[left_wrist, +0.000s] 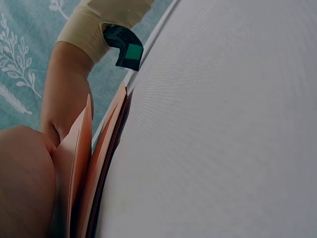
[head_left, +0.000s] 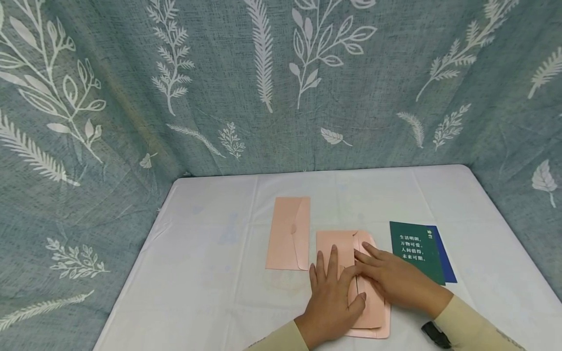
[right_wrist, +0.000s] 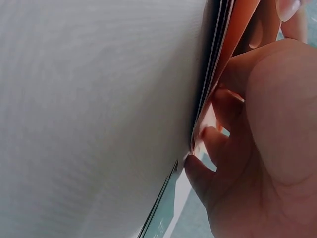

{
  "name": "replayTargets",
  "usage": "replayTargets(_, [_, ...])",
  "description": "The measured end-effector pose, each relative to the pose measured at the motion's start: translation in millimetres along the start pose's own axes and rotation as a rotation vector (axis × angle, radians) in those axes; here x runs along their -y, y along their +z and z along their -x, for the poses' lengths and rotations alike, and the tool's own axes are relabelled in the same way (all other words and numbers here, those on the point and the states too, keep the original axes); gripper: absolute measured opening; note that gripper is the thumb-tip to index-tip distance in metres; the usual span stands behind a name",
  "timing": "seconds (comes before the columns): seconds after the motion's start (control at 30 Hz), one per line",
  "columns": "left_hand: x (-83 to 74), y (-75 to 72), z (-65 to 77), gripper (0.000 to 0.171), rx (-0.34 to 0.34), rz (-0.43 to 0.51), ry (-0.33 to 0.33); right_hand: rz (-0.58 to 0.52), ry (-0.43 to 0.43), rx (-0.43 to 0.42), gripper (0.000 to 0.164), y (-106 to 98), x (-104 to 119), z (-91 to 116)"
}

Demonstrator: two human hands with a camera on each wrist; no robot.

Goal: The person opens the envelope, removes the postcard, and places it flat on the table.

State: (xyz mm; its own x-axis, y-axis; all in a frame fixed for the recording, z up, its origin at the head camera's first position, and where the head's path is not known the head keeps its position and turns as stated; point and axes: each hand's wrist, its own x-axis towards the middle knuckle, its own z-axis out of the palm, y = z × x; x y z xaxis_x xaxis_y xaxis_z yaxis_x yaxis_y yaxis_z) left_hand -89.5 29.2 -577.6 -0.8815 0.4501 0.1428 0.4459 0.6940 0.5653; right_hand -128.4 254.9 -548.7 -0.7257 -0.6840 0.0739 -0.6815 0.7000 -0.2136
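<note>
A pink envelope lies on top of other pink paper in the head view. My left hand rests across the envelope with its fingers spread; the thumb and index finger reach toward its right side. Over the upper right part, by the flap, my right hand touches the paper with mostly straight fingers. Seen edge-on in the left wrist view, the pink layers stand apart at their near end. Fingertips of the right hand press against the stack's edge in the right wrist view.
Another pink envelope lies flat to the left, its flap on its right side. A green card with white writing overlaps a blue card at right. A white cloth covers the table, and a patterned curtain hangs around it.
</note>
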Motion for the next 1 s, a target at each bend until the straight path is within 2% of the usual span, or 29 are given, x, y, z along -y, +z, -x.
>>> replayTargets(0.63, [2.0,0.1,1.6,0.048,-0.005,0.022,-0.005,0.023,-0.031,-0.020,0.043,1.4,0.4,1.1])
replayTargets(1.0, [2.8,0.1,2.5,0.049,-0.012,0.020,0.006,-0.016,-0.030,-0.051,0.042,0.4,0.6,3.8])
